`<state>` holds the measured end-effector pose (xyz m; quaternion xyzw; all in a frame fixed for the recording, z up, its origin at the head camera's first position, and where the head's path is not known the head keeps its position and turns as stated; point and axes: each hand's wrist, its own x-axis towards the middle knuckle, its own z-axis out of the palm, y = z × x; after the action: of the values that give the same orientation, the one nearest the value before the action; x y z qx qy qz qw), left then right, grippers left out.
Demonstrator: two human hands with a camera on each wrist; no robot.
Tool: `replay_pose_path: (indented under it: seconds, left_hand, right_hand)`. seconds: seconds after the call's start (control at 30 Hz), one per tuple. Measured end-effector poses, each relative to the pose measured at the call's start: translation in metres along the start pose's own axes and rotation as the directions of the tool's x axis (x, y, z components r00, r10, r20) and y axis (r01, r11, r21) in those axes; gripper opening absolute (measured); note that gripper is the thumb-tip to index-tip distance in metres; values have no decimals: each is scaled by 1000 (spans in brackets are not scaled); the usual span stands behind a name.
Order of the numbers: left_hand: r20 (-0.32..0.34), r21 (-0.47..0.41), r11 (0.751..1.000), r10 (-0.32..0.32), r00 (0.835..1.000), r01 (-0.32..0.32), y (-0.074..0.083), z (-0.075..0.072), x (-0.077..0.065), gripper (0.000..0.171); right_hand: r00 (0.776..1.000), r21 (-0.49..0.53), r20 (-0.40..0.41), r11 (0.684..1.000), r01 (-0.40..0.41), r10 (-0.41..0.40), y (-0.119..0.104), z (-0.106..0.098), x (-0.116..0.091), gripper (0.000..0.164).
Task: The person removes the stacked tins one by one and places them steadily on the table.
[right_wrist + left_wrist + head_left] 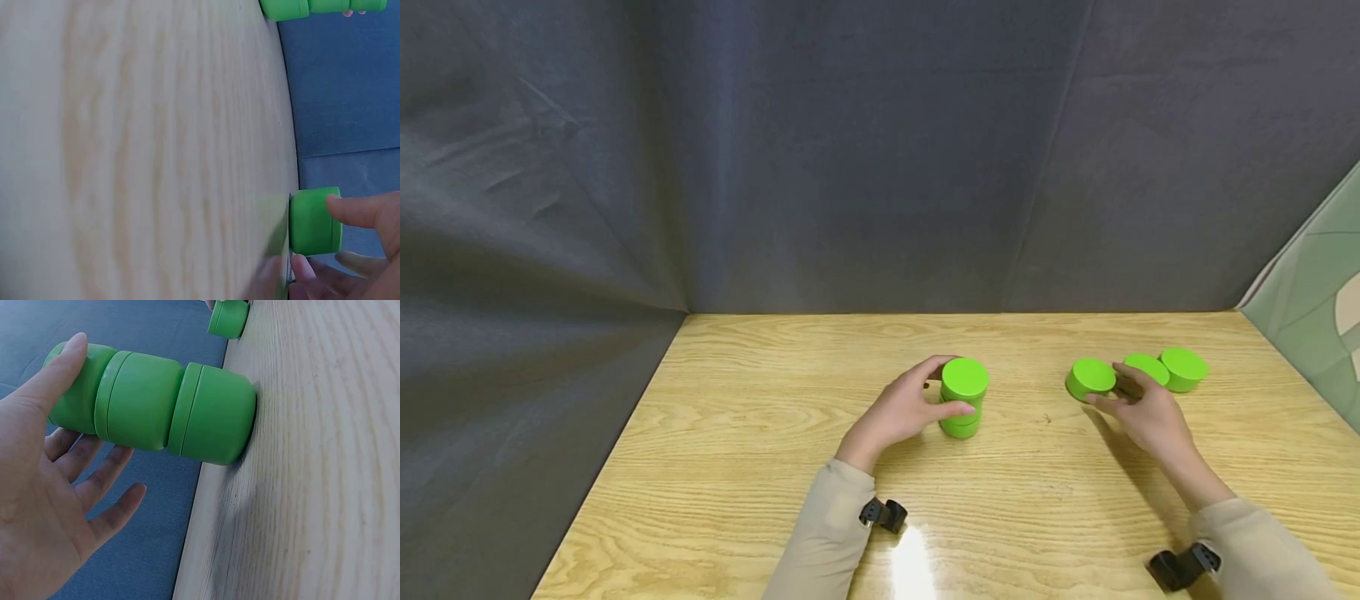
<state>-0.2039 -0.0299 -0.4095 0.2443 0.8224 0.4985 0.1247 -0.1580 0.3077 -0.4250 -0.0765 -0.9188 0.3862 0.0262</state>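
Note:
Three round green lidded jars [140, 400] stand stacked on the table. My left hand [906, 404] grips the top jar [965, 379], thumb on the near side and fingers round the far side. Its little finger is clear of the stack in the left wrist view. To the right, my right hand [1150, 417] holds a single green jar [1091, 377] that sits upright on the table, its thumb [353, 210] against the lid edge. Just behind that hand are two more green jars, one partly covered [1146, 367] and one at the far right [1183, 369].
The wooden table [760, 433] reaches back to a dark grey cloth wall [880, 167], with more cloth on the left. A pale green patterned panel [1307, 292] borders the right side. Each wrist wears a small black camera [891, 515].

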Motion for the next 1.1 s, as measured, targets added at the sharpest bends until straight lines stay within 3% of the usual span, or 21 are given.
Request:
replay_pose_path:
  seconds: [0.27,0.43,0.73,1.1]
  left_hand:
    - [11,-11,1000,6,1000,-6,0,0,1,67]
    - [29,-26,1000,14,999,-14,-1,-1,0,68]
    - [113,-29,1000,-1,994,4,-6,1,-1,74]
    - [99,28,999,-31,995,28,-12,2,1,80]
  right_hand:
    - [999,36,-36,999,-3,4,-4,-6,-9,77]
    - [997,73,-71,997,35,-30,-7,-7,-13,73]
    - [987,110,-141,990,89,-73,-8,-8,-17,67]
    - [986,121,-154,989,89,-70,-11,-9,-23,68]
